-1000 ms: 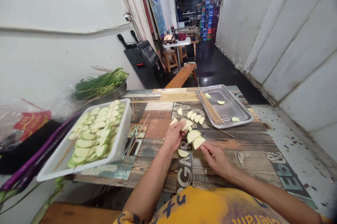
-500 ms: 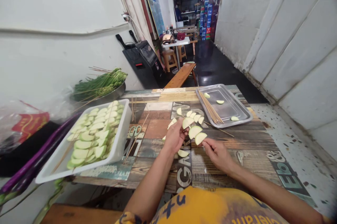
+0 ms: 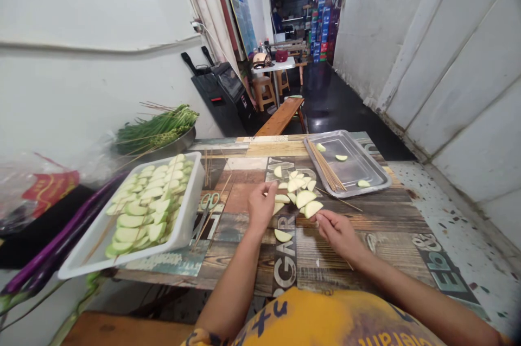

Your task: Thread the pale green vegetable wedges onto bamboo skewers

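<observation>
Reading the clock from the person's seat, centred on the held slices [image 3: 312, 209], the right hand [image 3: 336, 231] is working at about 4 o'clock, thumb and fingers pinching a skewer [image 3: 350, 266] — the grip is sitting behind the slices, likely because they are taking up the far part. The skewer is hanging low over the table [image 3: 234, 194], its long axis running roughly from 5 to 11; its point is heading toward 11, hidden by slices. The front held slice is lying across it, its long axis running from about 8 to 2, its rounded green edge facing 11. At 9 o'clock the left hand [image 3: 261, 202] is resting beside the pile [image 3: 296, 184], fingers curling close to the thumb; whether they are pinching anything, one cannot tell. The pile is spreading toward 11, perhaps kept there for easy reach, while a lone slice [image 3: 283, 236] is lying near 7 or 8. Toward 1, the tray [image 3: 352, 172] is holding sticks [image 3: 325, 168] side by side — seemingly bunched for picking up. At 9, scissors [image 3: 207, 209] are lying just beside the slice-filled tub [image 3: 190, 210].
</observation>
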{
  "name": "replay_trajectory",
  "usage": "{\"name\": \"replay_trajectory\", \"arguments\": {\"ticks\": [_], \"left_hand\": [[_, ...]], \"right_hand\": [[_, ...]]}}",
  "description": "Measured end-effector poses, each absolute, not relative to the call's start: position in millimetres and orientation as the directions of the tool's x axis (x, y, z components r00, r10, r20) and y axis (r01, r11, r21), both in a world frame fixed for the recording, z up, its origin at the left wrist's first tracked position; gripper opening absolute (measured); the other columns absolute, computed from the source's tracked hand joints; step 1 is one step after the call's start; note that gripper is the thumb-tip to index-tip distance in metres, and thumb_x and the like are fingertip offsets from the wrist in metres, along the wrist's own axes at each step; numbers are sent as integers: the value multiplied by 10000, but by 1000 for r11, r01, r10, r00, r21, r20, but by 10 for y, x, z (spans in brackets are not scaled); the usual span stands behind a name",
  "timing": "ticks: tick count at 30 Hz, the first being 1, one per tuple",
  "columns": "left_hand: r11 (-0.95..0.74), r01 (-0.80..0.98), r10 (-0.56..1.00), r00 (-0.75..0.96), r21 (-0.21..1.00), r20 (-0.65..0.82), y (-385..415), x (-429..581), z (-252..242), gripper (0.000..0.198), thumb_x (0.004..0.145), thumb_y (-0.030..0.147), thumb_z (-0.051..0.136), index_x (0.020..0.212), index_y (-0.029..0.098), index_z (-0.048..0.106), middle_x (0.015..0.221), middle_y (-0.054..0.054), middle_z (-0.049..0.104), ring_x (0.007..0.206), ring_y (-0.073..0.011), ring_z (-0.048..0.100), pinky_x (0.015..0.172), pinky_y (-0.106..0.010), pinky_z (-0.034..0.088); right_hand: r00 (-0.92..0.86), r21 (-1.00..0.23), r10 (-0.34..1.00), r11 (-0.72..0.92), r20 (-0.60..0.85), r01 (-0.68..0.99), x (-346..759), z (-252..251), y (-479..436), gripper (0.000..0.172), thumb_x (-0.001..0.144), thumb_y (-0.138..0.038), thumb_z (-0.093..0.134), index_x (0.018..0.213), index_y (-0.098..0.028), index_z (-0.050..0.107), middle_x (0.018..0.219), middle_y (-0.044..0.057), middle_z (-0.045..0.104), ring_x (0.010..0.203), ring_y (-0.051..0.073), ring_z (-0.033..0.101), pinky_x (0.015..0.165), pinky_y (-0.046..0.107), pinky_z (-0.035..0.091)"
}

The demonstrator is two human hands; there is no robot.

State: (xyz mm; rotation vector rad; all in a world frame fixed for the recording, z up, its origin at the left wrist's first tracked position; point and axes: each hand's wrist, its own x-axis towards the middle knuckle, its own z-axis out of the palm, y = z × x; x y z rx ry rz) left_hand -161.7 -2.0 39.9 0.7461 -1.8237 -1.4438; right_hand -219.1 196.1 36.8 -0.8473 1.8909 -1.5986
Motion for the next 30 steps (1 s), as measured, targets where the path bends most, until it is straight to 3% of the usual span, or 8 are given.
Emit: {"name": "replay_trajectory", "arguments": {"ticks": [4, 9, 11, 16, 19, 21, 25, 30], "left_hand": [[534, -156, -642, -714, 831, 278, -63, -1551, 418, 160, 653, 360, 670, 683, 202, 669, 892, -76, 623, 915, -238, 502, 855, -332, 311], [764, -368, -510, -848, 530, 145, -32, -1521, 368, 322, 622, 259, 675, 944, 275, 677, 1006, -97, 558, 1000, -301, 414, 877, -422, 250], [757, -363, -518, -840, 543, 162, -34, -1538, 326, 242, 653, 260, 648, 892, 260, 690, 984, -103, 559, 1001, -296, 408, 874, -409, 249], [601, -179, -530, -819, 779, 221, -65, -1607, 284, 127, 690, 338, 636, 680, 222, 686, 776, -83, 602, 880, -241, 476, 814, -326, 295], [358, -96, -601, -785, 929, 150, -63, -1637, 332, 215, 731, 398, 589, 731, 198, 668, 680, -55, 601, 716, -181, 518, 702, -273, 336], [59, -50, -621, -784, 997, -2, -48, -1646, 387, 256, 708, 418, 612, 780, 174, 638, 655, -32, 598, 614, -144, 525, 615, -242, 350], [-487, 62, -500, -837, 871, -220, -17, -1642, 494, 299, 634, 332, 697, 843, 171, 557, 722, -11, 625, 587, -105, 547, 564, -209, 386], [-532, 162, -588, -777, 831, -224, -48, -1653, 517, 276, 601, 231, 708, 792, 157, 521, 724, 13, 604, 583, -57, 534, 511, -152, 371]], "right_hand": [[-567, -946, -794, 27, -217, 324, -2231, 405, 1954, 320, 811, -473, 505, 824, -154, 528, 408, -117, 323, 272, 23, 167, 280, 160, 126], [-421, -762, -875, -98, -240, 640, -2356, 480, 2009, 163, 816, -337, 533, 823, -176, 507, 422, -134, 236, 270, 18, 86, 254, 145, 131], [-411, -710, -883, -140, -226, 690, -2411, 507, 2043, 116, 826, -295, 511, 799, -184, 490, 427, -134, 183, 278, 23, 32, 247, 148, 113], [-385, -699, -900, -142, -203, 701, -2457, 533, 2082, 126, 837, -299, 497, 774, -195, 464, 422, -134, 148, 277, 27, 4, 242, 149, 104], [-357, -785, -915, -77, -190, 615, -2395, 521, 2065, 169, 842, -351, 497, 794, -189, 489, 402, -136, 211, 259, 25, 69, 251, 150, 117], [-374, -879, -908, -12, -191, 476, -2330, 508, 2047, 235, 847, -406, 480, 794, -179, 509, 388, -131, 261, 254, 27, 118, 265, 157, 115], [-485, -996, -872, 83, -70, -7, -2217, 470, 2032, 332, 853, -446, 443, 765, -144, 550, 424, -92, 338, 348, 44, 256, 359, 171, 189], [-516, -919, -849, 109, 113, -380, -2188, 416, 2041, 316, 884, -364, 380, 787, -138, 578, 505, -55, 363, 458, 73, 331, 446, 190, 260]]}}
